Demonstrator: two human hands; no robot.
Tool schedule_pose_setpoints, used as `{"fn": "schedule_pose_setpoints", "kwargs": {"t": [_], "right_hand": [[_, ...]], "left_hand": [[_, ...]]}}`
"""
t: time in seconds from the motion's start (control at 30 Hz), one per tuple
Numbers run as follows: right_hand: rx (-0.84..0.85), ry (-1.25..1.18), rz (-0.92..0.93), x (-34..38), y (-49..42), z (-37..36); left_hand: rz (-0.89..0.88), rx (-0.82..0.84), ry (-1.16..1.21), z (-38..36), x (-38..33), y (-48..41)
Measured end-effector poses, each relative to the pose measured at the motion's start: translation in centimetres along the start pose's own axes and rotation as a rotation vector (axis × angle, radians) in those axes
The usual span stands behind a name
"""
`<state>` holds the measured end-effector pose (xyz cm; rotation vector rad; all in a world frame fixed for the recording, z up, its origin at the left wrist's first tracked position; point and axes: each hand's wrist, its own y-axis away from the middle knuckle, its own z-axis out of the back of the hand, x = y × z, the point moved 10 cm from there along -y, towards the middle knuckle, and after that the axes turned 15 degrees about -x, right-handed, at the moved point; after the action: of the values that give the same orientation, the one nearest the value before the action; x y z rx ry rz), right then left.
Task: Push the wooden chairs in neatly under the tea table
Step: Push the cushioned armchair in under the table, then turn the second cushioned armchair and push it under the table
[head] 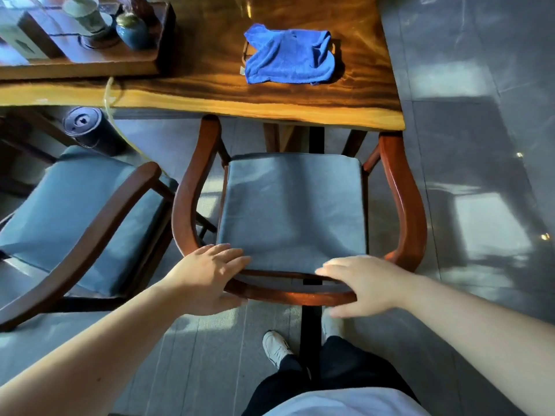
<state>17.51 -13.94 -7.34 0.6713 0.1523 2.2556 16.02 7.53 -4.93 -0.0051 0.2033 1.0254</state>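
A wooden chair [404, 202] with a curved reddish back rail and a grey-blue seat cushion stands in front of me, its armrest tips at the near edge of the tea table [210, 100]. My left hand [207, 277] rests on the left part of the back rail, fingers spread over it and thumb below. My right hand [363, 283] lies on the right part of the same rail, fingers extended. A second wooden chair [90, 232] with a similar cushion stands to the left, turned at an angle and away from the table.
A blue cloth [288, 55] lies on the table. A wooden tea tray [90, 64] with jars sits at the back left. A dark cylindrical bin [87, 130] stands under the table edge. Grey tiled floor extends to the right. My feet are just behind the chair.
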Motion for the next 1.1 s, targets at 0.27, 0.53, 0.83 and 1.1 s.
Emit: {"fn": "schedule_pose_setpoints", "kwargs": {"t": [0.27,0.53,0.83,1.1], "right_hand": [[-0.021,0.065,0.329,7.8,-6.0,3.1],[-0.176,0.301,0.695,15.8,-10.1,6.2],[-0.204,0.350,0.830,27.5,-16.1,5.5],[-0.233,0.339,0.802,36.8,-21.4,2.9]], "left_hand": [[0.409,-0.057,-0.199,4.3,0.9,6.1],[0.773,-0.146,-0.330,8.8,1.6,14.3],[0.944,-0.143,-0.407,11.0,6.7,24.9],[0.924,-0.102,-0.451,11.7,14.7,33.4]]}}
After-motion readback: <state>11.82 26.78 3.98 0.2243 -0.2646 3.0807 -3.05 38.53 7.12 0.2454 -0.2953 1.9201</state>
